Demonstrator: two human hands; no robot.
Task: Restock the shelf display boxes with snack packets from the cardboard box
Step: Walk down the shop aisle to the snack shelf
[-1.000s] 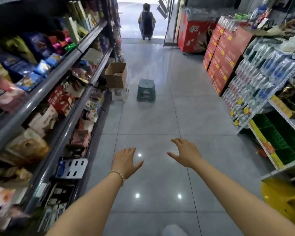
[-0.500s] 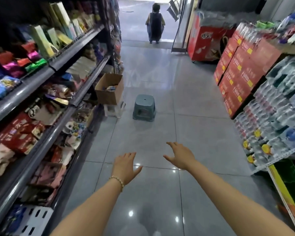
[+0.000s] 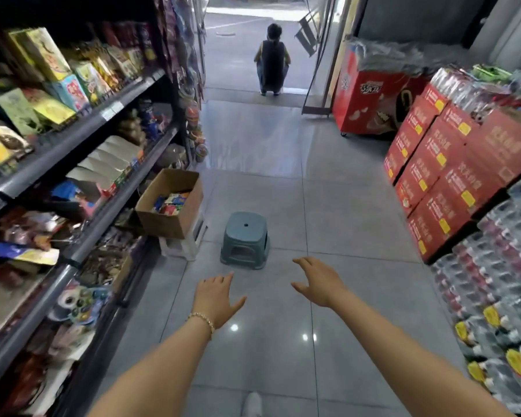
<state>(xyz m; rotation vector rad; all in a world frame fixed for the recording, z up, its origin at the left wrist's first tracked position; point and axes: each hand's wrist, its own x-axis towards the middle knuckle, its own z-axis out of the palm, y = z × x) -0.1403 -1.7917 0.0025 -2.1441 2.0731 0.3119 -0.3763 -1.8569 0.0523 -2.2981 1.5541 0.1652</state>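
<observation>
Head view: cardboard box [image 3: 169, 221], red cartons [image 3: 451, 176] with blurred, unreadable lettering.

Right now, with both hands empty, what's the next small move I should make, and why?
Probably step forward and reach the left hand toward the open brown cardboard box. That hand and the right hand are open and hold nothing, the colourful snack packets lie in the box, and it sits ahead by the shelves, left of the blue-grey plastic stool.
</observation>
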